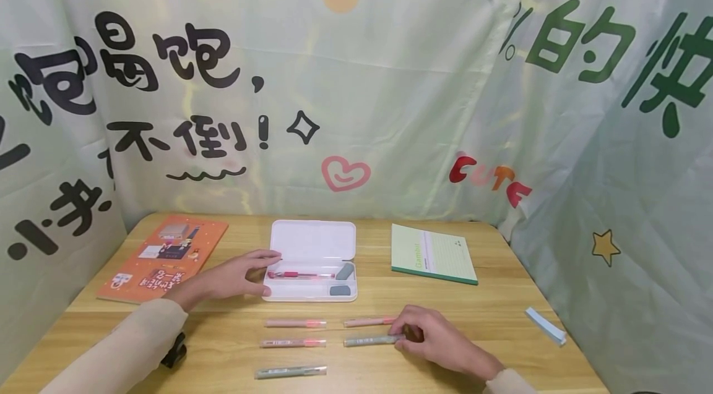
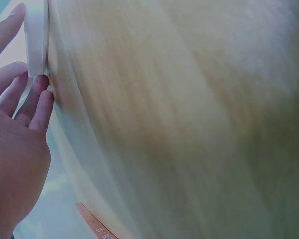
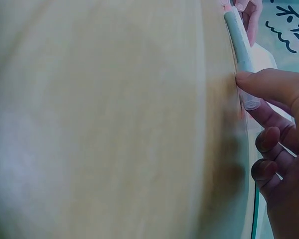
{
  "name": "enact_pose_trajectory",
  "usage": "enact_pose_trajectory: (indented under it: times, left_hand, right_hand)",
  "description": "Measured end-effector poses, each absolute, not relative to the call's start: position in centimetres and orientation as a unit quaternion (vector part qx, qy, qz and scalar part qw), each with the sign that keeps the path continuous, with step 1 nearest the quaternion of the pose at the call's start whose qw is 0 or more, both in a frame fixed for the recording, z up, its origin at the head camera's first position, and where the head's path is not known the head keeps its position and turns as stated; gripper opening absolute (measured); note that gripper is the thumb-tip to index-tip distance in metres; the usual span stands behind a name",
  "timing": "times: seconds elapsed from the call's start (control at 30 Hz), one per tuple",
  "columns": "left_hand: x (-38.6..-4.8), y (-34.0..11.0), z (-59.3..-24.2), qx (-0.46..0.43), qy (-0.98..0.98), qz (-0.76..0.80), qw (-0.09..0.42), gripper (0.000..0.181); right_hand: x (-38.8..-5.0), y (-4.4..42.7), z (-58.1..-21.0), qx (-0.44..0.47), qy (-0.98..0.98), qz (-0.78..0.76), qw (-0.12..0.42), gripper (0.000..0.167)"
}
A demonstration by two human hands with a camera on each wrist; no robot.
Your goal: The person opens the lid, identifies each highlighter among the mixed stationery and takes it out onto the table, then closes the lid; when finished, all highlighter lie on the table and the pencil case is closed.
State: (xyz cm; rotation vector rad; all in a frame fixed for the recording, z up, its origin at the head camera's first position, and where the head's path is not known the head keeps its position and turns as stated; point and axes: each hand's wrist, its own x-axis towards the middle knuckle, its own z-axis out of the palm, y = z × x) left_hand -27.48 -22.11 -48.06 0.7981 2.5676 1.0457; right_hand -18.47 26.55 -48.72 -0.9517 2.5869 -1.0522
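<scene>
A white pencil case (image 1: 313, 226) lies with its lid folded back, holding a pink gel pen (image 1: 301, 274) and two small grey pieces (image 1: 340, 290). My left hand (image 1: 245, 274) touches its left end, thumb and fingers spread along the edge; in the left wrist view, fingertips meet the white case wall (image 2: 37, 40). My right hand (image 1: 431, 335) pinches the right end of a grey-green pen (image 1: 370, 341) between thumb and index finger. Just behind lies a pink pen (image 1: 364, 322). In the right wrist view, the grey-green pen (image 3: 238, 37) has a clear end at the fingertips.
Left of the right hand lie two pink pens (image 1: 292, 323) and another grey-green pen (image 1: 289, 372). An orange booklet (image 1: 167, 252) is at the back left, a green notebook (image 1: 431, 258) at the back right. A pale blue strip (image 1: 546, 326) lies near the right edge. Printed curtains surround the table.
</scene>
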Motion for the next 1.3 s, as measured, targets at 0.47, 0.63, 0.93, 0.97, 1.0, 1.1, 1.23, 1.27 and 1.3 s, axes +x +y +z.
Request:
enact_pose_trajectory:
  times: [0.47, 0.63, 0.93, 0.97, 1.0, 1.1, 1.23, 1.27, 1.3]
  left_hand:
    - [-27.6, -22.1, -48.1, 0.268, 0.882, 0.362, 0.138, 0.083]
    - [-27.6, -22.2, -48.1, 0.276, 0.882, 0.357, 0.134, 0.084]
    - [-27.5, -22.1, -48.1, 0.276, 0.884, 0.355, 0.13, 0.083]
    - [-27.5, -22.1, -48.0, 0.275, 0.884, 0.355, 0.13, 0.083]
    - [-27.4, -22.1, -48.0, 0.274, 0.884, 0.356, 0.13, 0.083]
    - [-27.4, -22.1, -48.0, 0.274, 0.884, 0.356, 0.128, 0.083]
    - [-27.4, -22.1, -48.0, 0.279, 0.885, 0.353, 0.122, 0.083]
    - [-27.4, -22.1, -48.0, 0.28, 0.884, 0.353, 0.121, 0.083]
    - [-27.4, -22.1, -48.0, 0.281, 0.884, 0.353, 0.12, 0.083]
  right_hand:
    - [-18.5, 26.7, -48.8, -0.324, 0.872, -0.356, 0.088, 0.01]
    - [-18.6, 26.5, -48.7, -0.321, 0.873, -0.358, 0.086, 0.011]
    - [-20.0, 25.2, -46.8, -0.348, 0.871, -0.348, 0.0, 0.013]
    - [-20.3, 24.9, -46.5, -0.349, 0.871, -0.346, -0.005, 0.013]
    - [-20.7, 24.6, -46.3, -0.348, 0.872, -0.344, -0.007, 0.013]
    - [-21.8, 23.5, -45.7, -0.345, 0.875, -0.34, -0.008, 0.014]
    - [-23.3, 21.6, -45.2, -0.328, 0.882, -0.337, 0.001, 0.015]
    - [-23.6, 21.1, -45.1, -0.324, 0.884, -0.336, 0.002, 0.016]
    - [-24.0, 20.6, -45.1, -0.318, 0.886, -0.338, 0.007, 0.017]
